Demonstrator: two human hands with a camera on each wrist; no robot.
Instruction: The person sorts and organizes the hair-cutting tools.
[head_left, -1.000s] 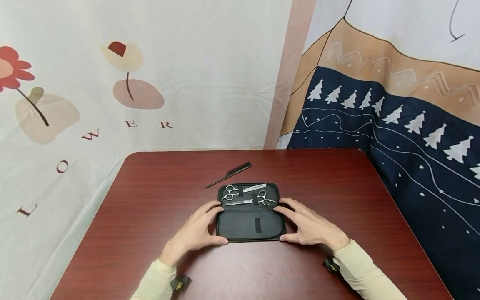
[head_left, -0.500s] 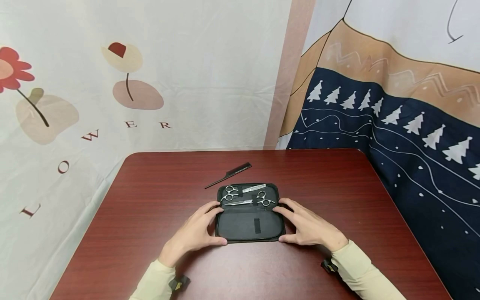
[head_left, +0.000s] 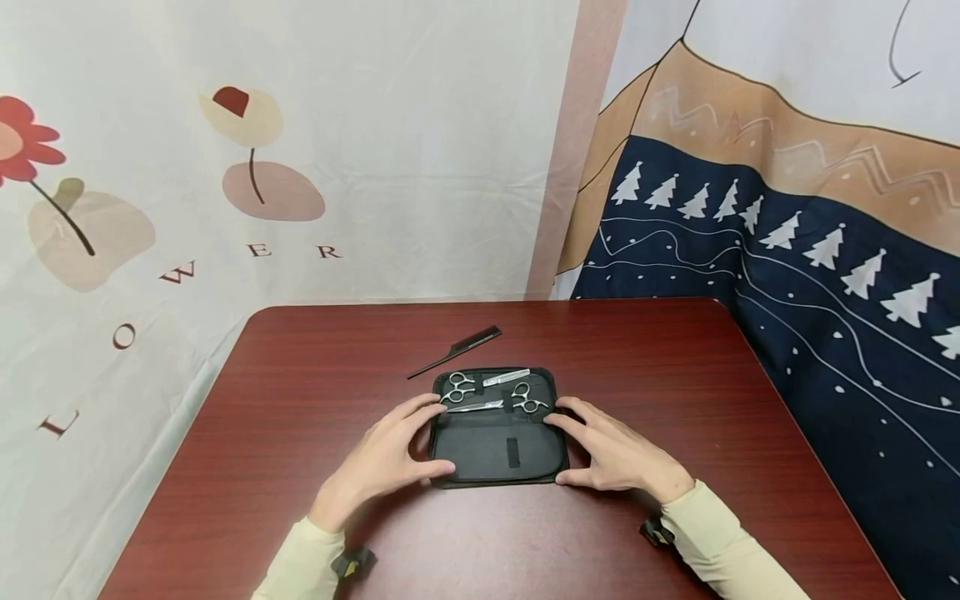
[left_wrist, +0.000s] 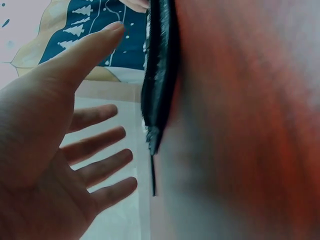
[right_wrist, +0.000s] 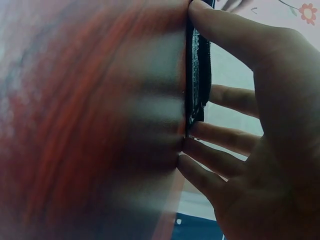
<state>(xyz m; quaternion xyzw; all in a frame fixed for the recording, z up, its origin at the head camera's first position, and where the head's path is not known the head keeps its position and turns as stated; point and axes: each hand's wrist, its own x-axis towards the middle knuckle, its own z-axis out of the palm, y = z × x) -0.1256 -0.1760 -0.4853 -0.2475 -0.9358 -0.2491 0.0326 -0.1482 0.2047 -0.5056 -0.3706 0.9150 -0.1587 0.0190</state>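
Note:
A black zip case (head_left: 480, 457) lies unfolded flat on the table. In its far half, straps hold a pair of thinning shears (head_left: 507, 377) and a pair of hairdressing scissors (head_left: 529, 406). My left hand (head_left: 381, 450) is at the case's left side, thumb over the near left corner. In the left wrist view its fingers are spread, with a gap between them and the case edge (left_wrist: 161, 70). My right hand (head_left: 622, 454) is at the right side, fingers fairly straight. Its thumb (right_wrist: 202, 12) touches the edge in the right wrist view.
A black rat-tail comb (head_left: 476, 340) lies slantwise on the red-brown table (head_left: 315, 367), just beyond the case. Behind the table's far edge hang a pale flower-printed cloth (head_left: 420, 167) and a dark blue tree-printed cloth (head_left: 825, 333).
My left hand has lifted slightly, its thumb rising from the case's near left corner. The right hand stays at the right edge. The case and comb have not moved on the table.

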